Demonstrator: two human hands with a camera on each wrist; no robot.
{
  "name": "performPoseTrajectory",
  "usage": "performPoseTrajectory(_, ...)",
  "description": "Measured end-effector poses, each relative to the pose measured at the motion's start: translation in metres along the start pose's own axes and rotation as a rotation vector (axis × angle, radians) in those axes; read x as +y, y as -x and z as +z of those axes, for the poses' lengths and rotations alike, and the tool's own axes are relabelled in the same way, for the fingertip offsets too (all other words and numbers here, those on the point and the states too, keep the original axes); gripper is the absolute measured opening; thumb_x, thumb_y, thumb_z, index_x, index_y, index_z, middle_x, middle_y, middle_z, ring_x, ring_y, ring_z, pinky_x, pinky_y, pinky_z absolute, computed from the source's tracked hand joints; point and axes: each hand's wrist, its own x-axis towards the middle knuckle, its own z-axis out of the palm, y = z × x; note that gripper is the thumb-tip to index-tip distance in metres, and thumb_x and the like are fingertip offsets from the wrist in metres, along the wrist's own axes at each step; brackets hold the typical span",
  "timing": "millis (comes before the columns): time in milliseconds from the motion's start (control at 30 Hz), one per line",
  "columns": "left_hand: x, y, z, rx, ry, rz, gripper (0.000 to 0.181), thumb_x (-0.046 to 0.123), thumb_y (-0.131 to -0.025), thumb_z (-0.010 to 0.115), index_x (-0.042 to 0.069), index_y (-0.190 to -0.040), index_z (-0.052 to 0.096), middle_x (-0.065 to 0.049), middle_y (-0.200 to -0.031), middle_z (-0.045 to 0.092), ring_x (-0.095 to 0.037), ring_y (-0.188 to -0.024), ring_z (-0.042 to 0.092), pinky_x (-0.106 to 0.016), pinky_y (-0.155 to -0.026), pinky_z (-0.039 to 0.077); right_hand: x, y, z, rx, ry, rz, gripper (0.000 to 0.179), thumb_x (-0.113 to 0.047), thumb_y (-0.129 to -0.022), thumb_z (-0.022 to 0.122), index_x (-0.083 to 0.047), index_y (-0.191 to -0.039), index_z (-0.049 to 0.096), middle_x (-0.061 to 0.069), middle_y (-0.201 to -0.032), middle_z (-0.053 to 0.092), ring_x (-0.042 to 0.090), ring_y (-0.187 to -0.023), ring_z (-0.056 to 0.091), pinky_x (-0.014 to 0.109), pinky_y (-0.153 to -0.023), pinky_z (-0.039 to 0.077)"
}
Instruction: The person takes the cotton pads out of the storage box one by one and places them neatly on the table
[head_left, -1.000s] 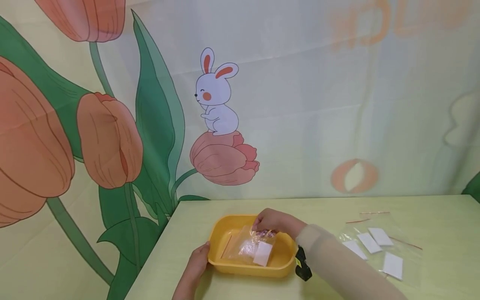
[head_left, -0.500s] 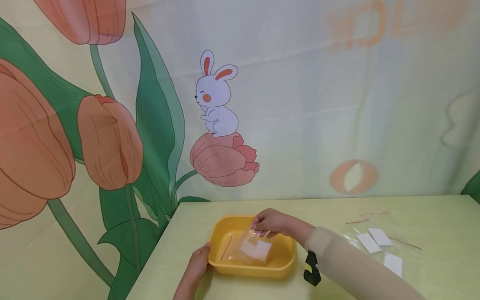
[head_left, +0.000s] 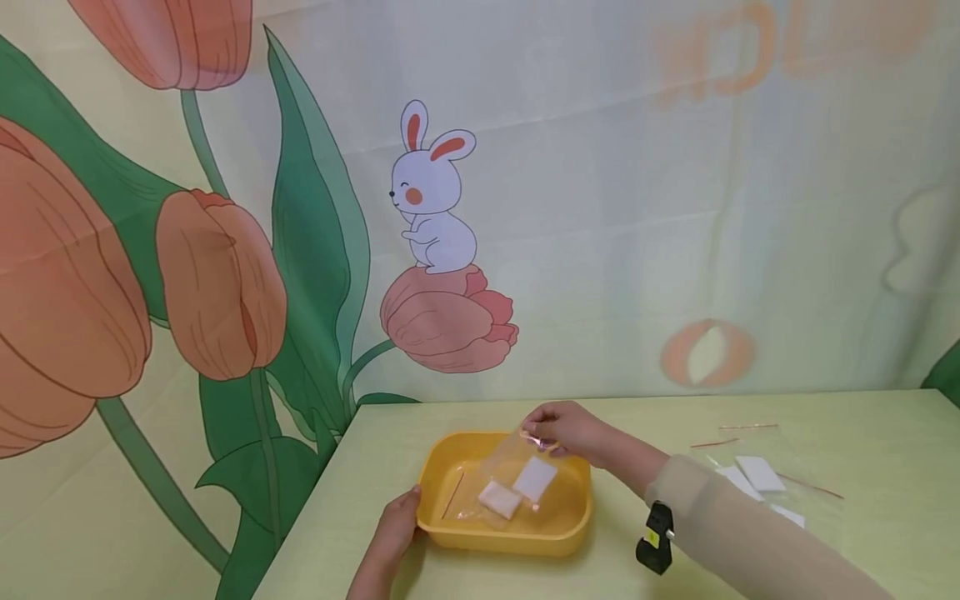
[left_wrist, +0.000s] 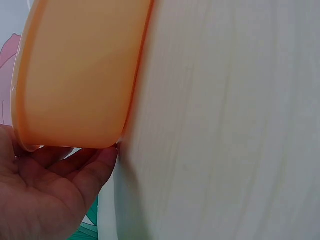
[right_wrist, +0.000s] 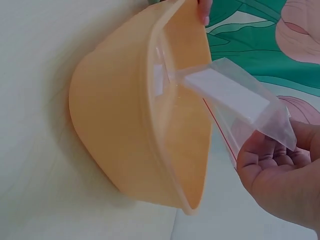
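Observation:
A yellow plastic basin (head_left: 504,543) stands on the table. My left hand (head_left: 399,521) holds its left end, thumb at the rim and fingers against the outer wall in the left wrist view. Over the basin's far right side, my right hand (head_left: 566,429) pinches a clear zip bag by one edge. Inside that bag hangs a flat white piece (right_wrist: 227,94), and a red zip line (right_wrist: 218,131) runs along the bag. Another clear bag lies in the basin, with a white piece (head_left: 500,498) and a red zip line (head_left: 453,495) at its left.
Several clear zip bags with white pieces (head_left: 760,473) lie on the table to the right, partly hidden by my right sleeve (head_left: 750,525). A printed curtain (head_left: 585,250) with tulips and a rabbit hangs behind the table.
My right hand has risen and moved slightly right, lifting the pinched bag with its white piece away from the one in the basin. The left hand and basin have stayed put.

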Motion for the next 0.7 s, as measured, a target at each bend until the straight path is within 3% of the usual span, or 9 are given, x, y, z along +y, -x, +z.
performPoseTrajectory(133, 0.000, 0.000, 0.001, 0.007, -0.005, -0.008, 0.057, 0.026, -0.112, 0.029, -0.018, -0.144, 0.042, -0.033, -0.136, 0.059, -0.029, -0.115, 0.065, -0.051, -0.108, 0.052, 0.000, 0.008, -0.009, 0.018, -0.064, -0.027, 0.021, -0.016, -0.106, 0.055, 0.000, -0.116, 0.065, -0.001, -0.093, 0.066, 0.011, -0.081, 0.058, 0.018, -0.068, 0.051)
performPoseTrajectory(333, 0.000, 0.000, 0.002, 0.006, -0.010, -0.015, 0.057, 0.027, -0.112, 0.028, -0.019, -0.145, 0.041, -0.034, -0.137, 0.058, -0.032, -0.118, 0.064, -0.053, -0.109, 0.050, 0.005, 0.020, -0.025, 0.008, -0.167, -0.062, 0.022, -0.014, -0.106, 0.053, 0.003, -0.117, 0.063, -0.005, -0.090, 0.064, 0.007, -0.081, 0.057, 0.016, -0.068, 0.052)
performPoseTrajectory(700, 0.000, 0.000, 0.002, 0.015, -0.019, -0.010, 0.055, 0.025, -0.112, 0.029, -0.018, -0.142, 0.045, -0.032, -0.134, 0.062, -0.031, -0.115, 0.064, -0.053, -0.110, 0.049, 0.010, 0.045, -0.063, 0.007, -0.207, -0.104, 0.019, -0.013, -0.107, 0.051, 0.000, -0.116, 0.062, -0.008, -0.091, 0.061, 0.004, -0.080, 0.055, 0.016, -0.072, 0.055)
